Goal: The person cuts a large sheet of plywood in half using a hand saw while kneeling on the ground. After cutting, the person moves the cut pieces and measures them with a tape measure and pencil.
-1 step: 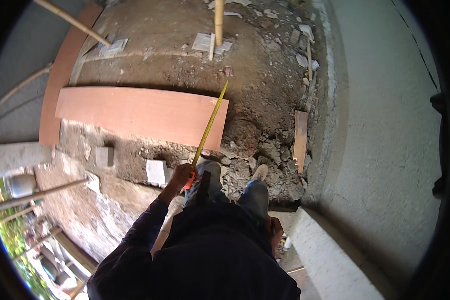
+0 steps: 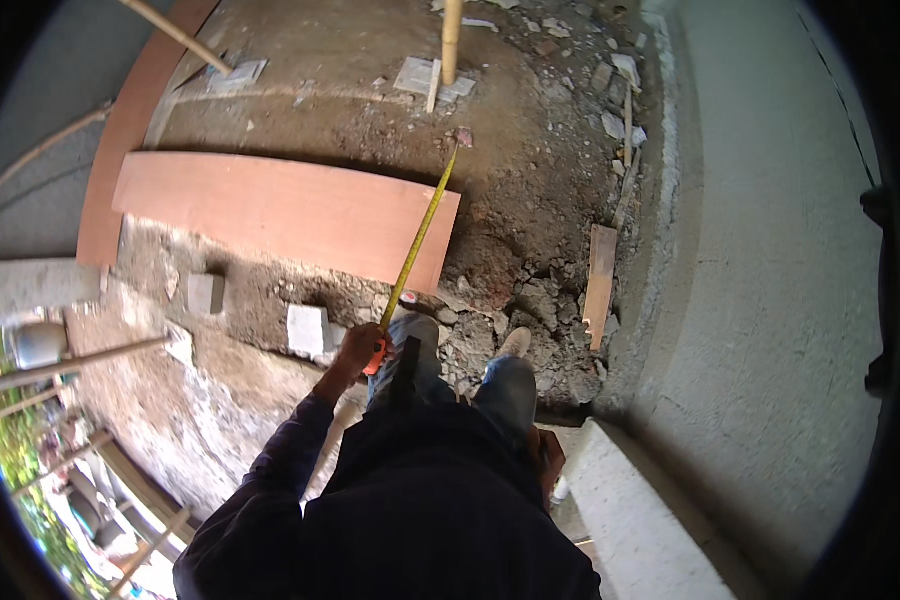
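My left hand (image 2: pixel 354 358) is closed around an orange tape measure (image 2: pixel 376 357) in front of my left thigh. Its yellow blade (image 2: pixel 422 232) is drawn out and slants away from me, crossing above the right end of a long reddish-brown board (image 2: pixel 280 215). The blade's far tip is near a small pinkish lump (image 2: pixel 464 137) on the dirt; whether they touch I cannot tell. My right hand (image 2: pixel 547 458) hangs low beside my right hip, partly covered by my clothing. Its fingers are too dark to make out.
Broken rubble (image 2: pixel 535 305) lies around my feet. A concrete wall (image 2: pixel 770 260) runs along the right, with a wood strip (image 2: pixel 600 280) near its foot. Pale blocks (image 2: pixel 308 329) sit at left. A bamboo post (image 2: pixel 452 45) stands ahead. A pale slab (image 2: pixel 640 510) is at lower right.
The view has shifted slightly, so the board and floor sit a little differently in the picture. My left hand keeps its hold on the tape measure, with the blade still out.
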Motion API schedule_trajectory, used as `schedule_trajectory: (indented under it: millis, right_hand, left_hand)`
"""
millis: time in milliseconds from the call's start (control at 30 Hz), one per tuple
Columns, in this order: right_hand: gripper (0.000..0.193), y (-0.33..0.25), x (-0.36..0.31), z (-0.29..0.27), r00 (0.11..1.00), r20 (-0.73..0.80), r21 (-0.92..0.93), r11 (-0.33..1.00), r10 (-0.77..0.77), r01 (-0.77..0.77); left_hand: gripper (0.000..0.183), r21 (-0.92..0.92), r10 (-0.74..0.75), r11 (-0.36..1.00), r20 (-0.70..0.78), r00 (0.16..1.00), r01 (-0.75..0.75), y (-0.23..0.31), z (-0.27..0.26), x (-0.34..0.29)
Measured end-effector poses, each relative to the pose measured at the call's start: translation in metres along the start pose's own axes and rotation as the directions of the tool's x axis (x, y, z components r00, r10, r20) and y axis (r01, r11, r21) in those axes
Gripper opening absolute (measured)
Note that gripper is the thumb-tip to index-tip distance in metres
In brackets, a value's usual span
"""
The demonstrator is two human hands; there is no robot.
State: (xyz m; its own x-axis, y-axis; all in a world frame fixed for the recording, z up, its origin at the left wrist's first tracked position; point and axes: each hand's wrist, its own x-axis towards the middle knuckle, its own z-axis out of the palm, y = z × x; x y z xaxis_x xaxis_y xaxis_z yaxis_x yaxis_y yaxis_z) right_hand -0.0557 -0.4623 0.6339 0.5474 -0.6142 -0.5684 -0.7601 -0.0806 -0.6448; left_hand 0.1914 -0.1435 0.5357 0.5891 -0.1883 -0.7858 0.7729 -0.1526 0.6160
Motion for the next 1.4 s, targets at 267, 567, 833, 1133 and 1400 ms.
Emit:
schedule_trajectory:
  millis: [267,567,833,1133,1400]
  right_hand:
    - [0.031,0.012,0.098,-0.114,0.861,0.408,-0.293,0.849,-0.304,0.439]
    - [0.026,-0.025,0.162,-0.11,0.627,0.678,-0.233,0.697,-0.383,0.678]
    - [0.029,-0.072,0.186,-0.089,0.606,0.691,-0.319,0.587,-0.394,0.745]
    - [0.025,-0.145,0.223,-0.009,0.651,0.675,-0.423,0.541,-0.347,0.727]
    - [0.029,-0.115,0.461,0.251,0.274,0.901,-0.267,0.069,-0.336,0.961]
  left_hand:
    - [0.038,-0.104,0.204,0.965,-0.272,0.94,-0.239,-0.083,0.114,-0.123]
    - [0.038,-0.192,0.033,0.97,-0.498,0.866,-0.147,-0.125,0.175,-0.173]
    - [0.035,-0.212,0.045,0.966,-0.427,0.903,-0.148,-0.136,0.149,-0.106]
    - [0.027,-0.133,0.128,0.974,-0.355,0.926,-0.185,-0.113,0.036,0.012]
    - [0.042,0.053,0.173,0.984,-0.529,0.831,-0.17,-0.215,-0.074,0.191]
